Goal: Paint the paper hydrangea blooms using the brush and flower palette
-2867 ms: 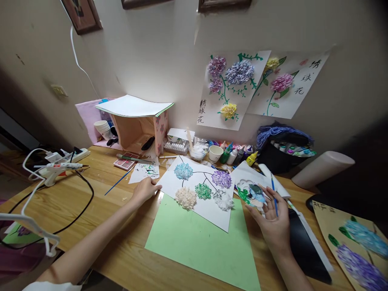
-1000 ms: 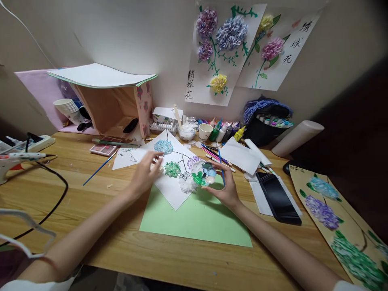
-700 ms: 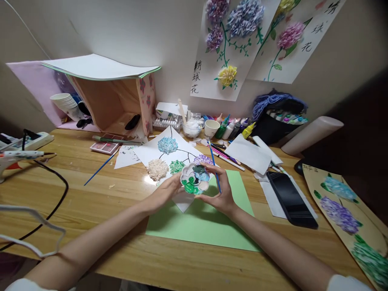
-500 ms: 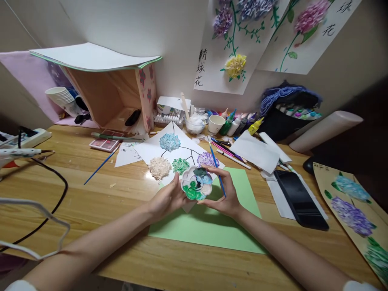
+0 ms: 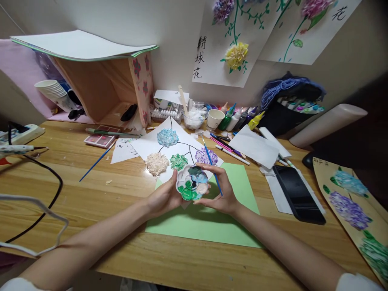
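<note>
A flower-shaped paint palette [image 5: 184,176] with green, dark, pale blue and cream paint is held up between both hands. My left hand [image 5: 162,198] grips its left side, thumb on the rim. My right hand [image 5: 222,188] has thumb and forefinger at its right edge, and a blue paintbrush [image 5: 213,163] is tucked in the same hand, bristles pointing up and away. Behind the palette lies white paper [image 5: 145,143] with black drawn stems and raised blue [image 5: 167,138], cream [image 5: 157,163], green [image 5: 178,161] and purple [image 5: 206,156] flower heads. Green paper [image 5: 200,230] lies underneath, partly covered.
A phone [image 5: 298,194] lies on the right, near a finished flower picture [image 5: 348,206]. Paint bottles [image 5: 235,120], a paper cup [image 5: 216,119] and a bowl of white material [image 5: 194,119] line the back. Another brush [image 5: 97,163] and a glue gun [image 5: 18,150] lie left.
The whole view has shifted slightly, so the desk sits a little higher and further left. Both hands keep hold of the palette, and the brush stays in my right hand.
</note>
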Demonstrator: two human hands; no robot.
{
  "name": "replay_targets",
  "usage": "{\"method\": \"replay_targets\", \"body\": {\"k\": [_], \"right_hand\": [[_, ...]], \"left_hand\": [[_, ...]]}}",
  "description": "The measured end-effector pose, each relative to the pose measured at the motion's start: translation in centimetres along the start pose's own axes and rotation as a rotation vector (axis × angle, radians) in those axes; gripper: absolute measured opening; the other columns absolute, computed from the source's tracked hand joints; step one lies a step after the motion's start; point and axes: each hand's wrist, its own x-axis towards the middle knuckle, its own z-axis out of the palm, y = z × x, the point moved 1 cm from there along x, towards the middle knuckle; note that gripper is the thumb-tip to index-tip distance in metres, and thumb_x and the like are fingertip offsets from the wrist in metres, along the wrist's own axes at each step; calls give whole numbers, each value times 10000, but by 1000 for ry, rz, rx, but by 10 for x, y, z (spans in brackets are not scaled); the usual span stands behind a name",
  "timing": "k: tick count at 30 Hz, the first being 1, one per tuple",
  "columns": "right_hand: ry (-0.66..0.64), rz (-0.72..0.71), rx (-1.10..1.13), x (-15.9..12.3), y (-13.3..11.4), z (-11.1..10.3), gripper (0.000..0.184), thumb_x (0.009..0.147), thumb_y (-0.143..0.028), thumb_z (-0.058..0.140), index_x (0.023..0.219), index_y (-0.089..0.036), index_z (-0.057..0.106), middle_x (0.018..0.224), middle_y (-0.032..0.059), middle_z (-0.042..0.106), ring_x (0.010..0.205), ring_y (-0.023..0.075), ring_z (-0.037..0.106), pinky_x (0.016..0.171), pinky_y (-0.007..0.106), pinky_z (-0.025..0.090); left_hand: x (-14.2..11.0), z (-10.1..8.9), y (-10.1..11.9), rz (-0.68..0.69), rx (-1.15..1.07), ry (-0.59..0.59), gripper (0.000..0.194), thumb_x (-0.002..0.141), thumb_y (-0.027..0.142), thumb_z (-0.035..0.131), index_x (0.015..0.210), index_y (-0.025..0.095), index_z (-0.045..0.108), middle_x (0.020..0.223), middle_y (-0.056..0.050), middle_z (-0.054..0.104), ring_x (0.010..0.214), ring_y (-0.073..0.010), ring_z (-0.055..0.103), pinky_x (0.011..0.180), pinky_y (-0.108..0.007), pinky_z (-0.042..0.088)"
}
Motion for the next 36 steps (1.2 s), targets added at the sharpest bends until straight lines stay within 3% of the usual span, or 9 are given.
{"method": "replay_targets", "body": {"k": [9,11,15,19,23,27,36], "right_hand": [[-35,22,12,2,-1,-1,949,547,-329,871,1346,-273,362,1410,130,469,1354,299,406,1124,474,370],[24,9,-6,1,1,-4,836,619,-302,836,1328,-286,395,1377,106,511,1335,286,435,1113,471,385],[227,4,-57,-4,4,-12,281,906,-213,523,1177,-283,549,1207,59,650,1149,227,599,938,421,505],[312,-160,-220,-13,4,-17,299,963,-253,366,1131,-272,612,963,51,709,868,205,640,723,375,511],[277,-317,-303,-20,2,-17,315,960,-298,357,1112,-251,629,858,58,663,771,192,616,645,347,486],[150,-382,-240,-21,2,-14,282,953,-256,349,1123,-236,573,883,55,665,778,189,623,653,347,487],[69,-206,-159,-14,2,-9,250,938,-206,354,1108,-240,534,1008,67,640,948,207,597,780,373,476]], "left_hand": [[0,3,4,58,-102,126,627,932,519,320,1417,126,386,1281,-157,606,1186,-260,568,1102,-427,287],[-1,3,9,85,-117,164,627,936,512,310,1422,121,375,1266,-154,617,1146,-255,597,1099,-418,295],[-4,2,23,112,-102,269,618,945,497,298,1436,124,348,1258,-146,625,1122,-258,613,1093,-419,306],[-7,0,33,95,-65,332,604,950,486,294,1452,151,318,1275,-136,615,1135,-249,606,1106,-409,292],[-11,1,35,77,-10,329,596,949,487,303,1449,162,332,1295,-132,601,1128,-227,611,1112,-378,285],[-12,-1,34,94,48,320,576,948,484,317,1424,168,383,1323,-127,581,1177,-216,576,1116,-362,281],[-11,-2,37,95,105,346,576,941,497,322,1390,156,436,1320,-134,582,1219,-242,542,1132,-408,259]]}}
